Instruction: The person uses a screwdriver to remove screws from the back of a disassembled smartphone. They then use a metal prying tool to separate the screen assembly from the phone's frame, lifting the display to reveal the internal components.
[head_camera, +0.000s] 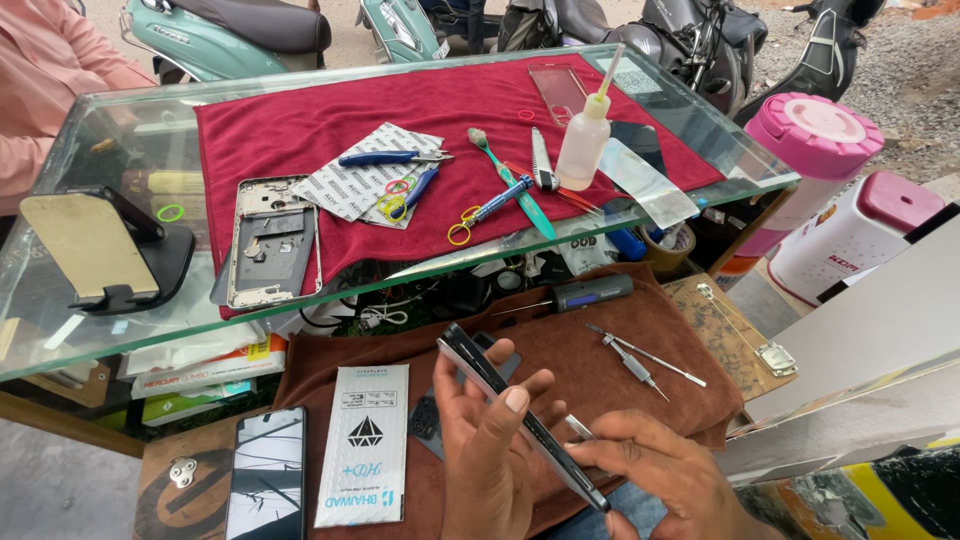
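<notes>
An outdoor repair stall: a glass shelf (120, 330) with a red towel (330, 110) of tools stands over a bench covered by a brown cloth (600, 350), scooters behind. The left hand (490, 450) is clamped on a phone (520, 415), held edge-up above the bench's near edge. The right hand (670, 480) pinches a thin metal tool (578, 427) against the phone's lower side.

Two cloths (400, 110) (620, 345); two loose screwdrivers (645, 355) (632, 365) (lower bench); one squeeze bottle (583, 140); one toothbrush (510, 180).
</notes>
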